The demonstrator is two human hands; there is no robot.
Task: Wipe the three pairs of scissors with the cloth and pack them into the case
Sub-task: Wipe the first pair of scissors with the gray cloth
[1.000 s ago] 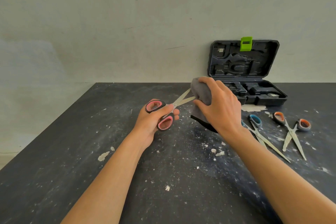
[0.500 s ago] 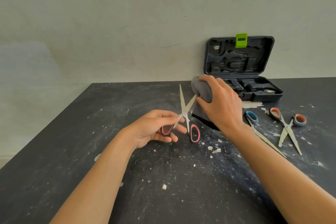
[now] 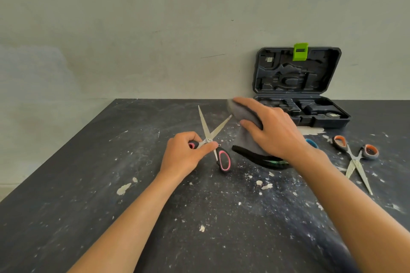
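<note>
My left hand (image 3: 185, 154) pinches the pink-handled scissors (image 3: 213, 139) near the pivot, blades spread apart and pointing away from me. My right hand (image 3: 274, 132) grips the grey cloth (image 3: 245, 115), bunched around the tip of the right blade; the cloth's dark edge hangs down under the wrist. The orange-handled scissors (image 3: 355, 157) lie on the table at the right. Only one handle loop of the blue-handled scissors (image 3: 311, 143) shows behind my right wrist. The dark case (image 3: 299, 95) stands open at the back right, lid upright against the wall.
The dark table (image 3: 111, 206) is dusty and flecked with white paint chips. A white patch (image 3: 310, 131) lies just in front of the case. The case lid carries a green latch (image 3: 300, 51). The table's left edge runs diagonally toward me.
The scissors went from held by both handles, blades nearly together, to spread wide and pinched at the pivot. The right hand with the cloth stayed at the right blade's tip.
</note>
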